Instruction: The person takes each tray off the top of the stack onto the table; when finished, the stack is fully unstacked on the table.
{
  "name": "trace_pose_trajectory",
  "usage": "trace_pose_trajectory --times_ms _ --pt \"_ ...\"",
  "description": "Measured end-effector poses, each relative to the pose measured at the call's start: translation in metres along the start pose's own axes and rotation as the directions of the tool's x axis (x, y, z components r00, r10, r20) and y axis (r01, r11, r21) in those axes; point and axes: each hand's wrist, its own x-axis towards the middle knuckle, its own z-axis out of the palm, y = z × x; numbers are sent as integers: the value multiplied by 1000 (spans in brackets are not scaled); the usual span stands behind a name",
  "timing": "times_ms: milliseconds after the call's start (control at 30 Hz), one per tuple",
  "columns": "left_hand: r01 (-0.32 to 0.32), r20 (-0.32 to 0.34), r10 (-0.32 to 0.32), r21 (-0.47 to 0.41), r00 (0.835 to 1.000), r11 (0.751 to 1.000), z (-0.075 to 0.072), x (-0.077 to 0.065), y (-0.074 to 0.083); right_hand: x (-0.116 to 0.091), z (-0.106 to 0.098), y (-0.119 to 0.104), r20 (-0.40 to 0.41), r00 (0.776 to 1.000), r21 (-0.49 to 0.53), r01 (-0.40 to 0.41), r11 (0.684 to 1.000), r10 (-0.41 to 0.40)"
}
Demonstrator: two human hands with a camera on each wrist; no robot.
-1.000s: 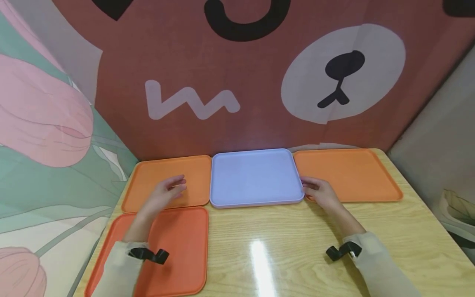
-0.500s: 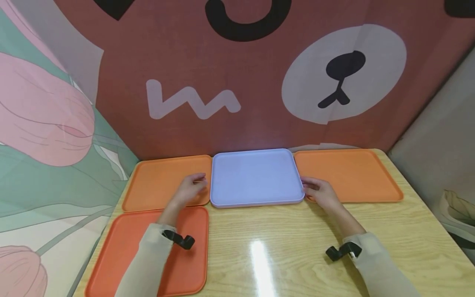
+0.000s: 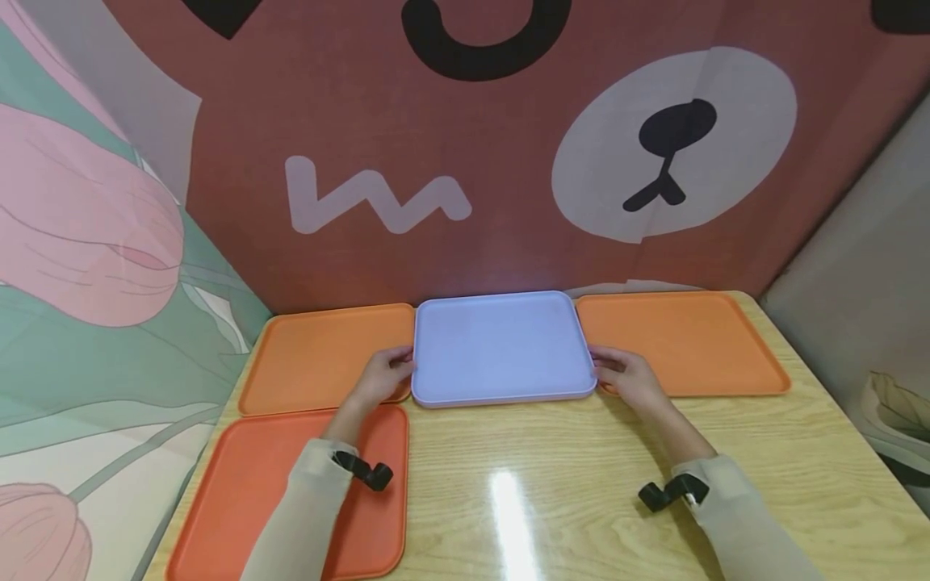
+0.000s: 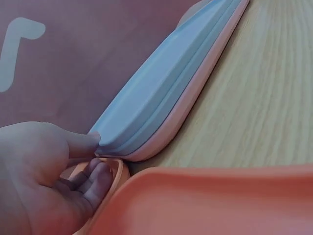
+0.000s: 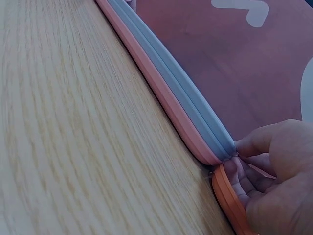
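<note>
A light blue tray lies on top of a stack in the middle of the back row; the wrist views show a pink tray below the blue layers. At its left edge, my left hand pinches the rim, thumb on the blue side and fingers curled low beside the corner. My right hand holds the opposite edge, its thumb at the blue rim and fingertips tucked against the stack's side. Both hands reach over orange trays, the left one and the right one.
A red-orange tray lies at the front left under the left forearm. The wooden table extends in front of the stack. A brown patterned cloth backdrop rises right behind the back row, with a floral one on the left.
My left hand has moved right across the orange tray to the blue tray's left edge and taken hold there. The right hand has stayed at the right edge; the trays have not visibly moved.
</note>
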Motion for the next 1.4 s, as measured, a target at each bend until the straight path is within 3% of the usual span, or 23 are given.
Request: trace_pose_trajectory --times_ms 300,533,800,1033,1233,1333,1400 --pt "-43 -4 42 -12 999 999 2 0 -8 0 5 -6 -16 1000 -112 -2 994 1" --pt "-58 1 58 8 998 998 1 0 -11 7 10 -11 -19 999 -307 34 951 -42" --pt "-52 20 52 -13 998 999 -3 2 -13 9 8 -20 -18 1000 -318 5 948 -11" --pt "-86 19 86 -5 996 996 -4 1 -14 8 -2 -26 -17 1000 -329 -13 944 7" --pt "-99 10 100 -14 995 995 -3 0 -15 5 -8 -28 -2 999 -232 -35 972 36" --pt "-107 14 108 -18 994 994 -3 -3 -9 3 -9 -31 25 999 -67 -46 997 48" --pt "-98 16 99 -15 995 995 -3 -4 -9 1 -9 -34 60 997 60 -50 997 46"
